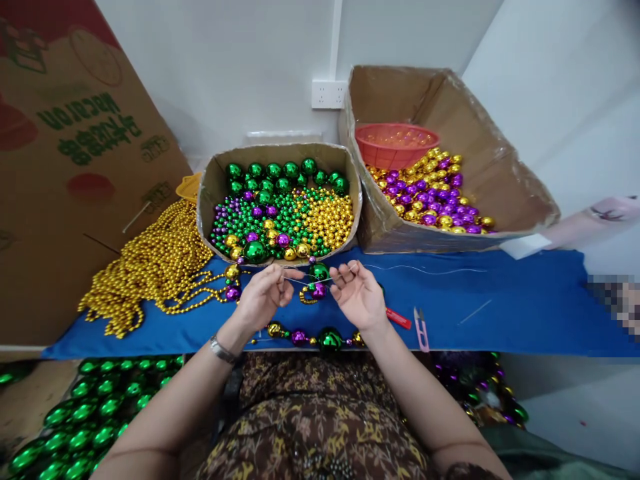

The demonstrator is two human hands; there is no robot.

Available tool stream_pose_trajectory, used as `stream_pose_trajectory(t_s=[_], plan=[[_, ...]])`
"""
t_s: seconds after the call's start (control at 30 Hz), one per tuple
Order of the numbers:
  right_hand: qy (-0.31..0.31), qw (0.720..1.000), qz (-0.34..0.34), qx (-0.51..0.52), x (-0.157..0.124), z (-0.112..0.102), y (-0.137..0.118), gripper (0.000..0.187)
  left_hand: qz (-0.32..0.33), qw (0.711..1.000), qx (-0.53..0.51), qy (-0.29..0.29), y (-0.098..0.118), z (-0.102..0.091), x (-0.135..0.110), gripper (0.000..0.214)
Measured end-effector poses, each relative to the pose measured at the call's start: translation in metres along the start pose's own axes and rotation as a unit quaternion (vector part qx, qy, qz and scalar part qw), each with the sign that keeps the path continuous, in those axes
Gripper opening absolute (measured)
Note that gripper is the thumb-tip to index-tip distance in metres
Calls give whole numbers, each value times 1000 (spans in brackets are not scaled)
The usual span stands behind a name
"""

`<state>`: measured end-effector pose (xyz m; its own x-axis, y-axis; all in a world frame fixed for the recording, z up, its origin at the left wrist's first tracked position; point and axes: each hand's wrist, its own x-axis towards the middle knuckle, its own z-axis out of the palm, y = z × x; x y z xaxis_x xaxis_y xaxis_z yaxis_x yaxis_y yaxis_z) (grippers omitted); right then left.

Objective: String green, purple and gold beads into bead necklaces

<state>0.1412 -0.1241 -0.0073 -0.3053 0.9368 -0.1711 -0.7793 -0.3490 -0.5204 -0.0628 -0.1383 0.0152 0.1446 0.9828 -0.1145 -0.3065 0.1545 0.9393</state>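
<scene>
Printed carton (65, 220) cut off at left; thread (400, 267) partly hidden by fingers (295, 274).

Reaches forward with both bare forearms (415, 377), angled inward; pinches with the bare left hand (263, 297) and palm-up bare right hand (364, 300), held near but apart.

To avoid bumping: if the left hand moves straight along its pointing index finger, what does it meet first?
Besides the thread, probably the green ball, right of the left hand; depth is unclear.
</scene>
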Motion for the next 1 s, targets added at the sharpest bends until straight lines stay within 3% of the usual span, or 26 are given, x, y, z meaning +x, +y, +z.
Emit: stream_pose_trajectory(t_s=[0.07,0.13,0.47,0.53,0.67,0.73,0.87,1.0], plan=[[-3,1000,2,24,-1,2,-1,21,-27,992,-119,-17,-3,7,1,31],[-6,1000,-9,8,-4,5,-2,23,-37,985,-165,-32,-5,13,3,29],[-8,973,-42,-229,-11,-8,5,35,-40,997,-61,-2,-29,-5,-3,35],[-26,938,-73,-339,-12,-4,3,30,1,1000,-2,2,-24,-3,-5,31],[-97,783,-125,-601,-14,14,-2,27,157,970,182,-31,1,15,-3,25],[-130,734,-152,-649,-15,25,-5,20,207,952,222,-47,8,24,1,22],[-120,712,-223,-655,-14,43,-20,27,183,975,123,-36,-7,33,10,22],[-116,697,-212,-675,-11,48,-31,23,177,982,67,16,-22,37,14,24]])
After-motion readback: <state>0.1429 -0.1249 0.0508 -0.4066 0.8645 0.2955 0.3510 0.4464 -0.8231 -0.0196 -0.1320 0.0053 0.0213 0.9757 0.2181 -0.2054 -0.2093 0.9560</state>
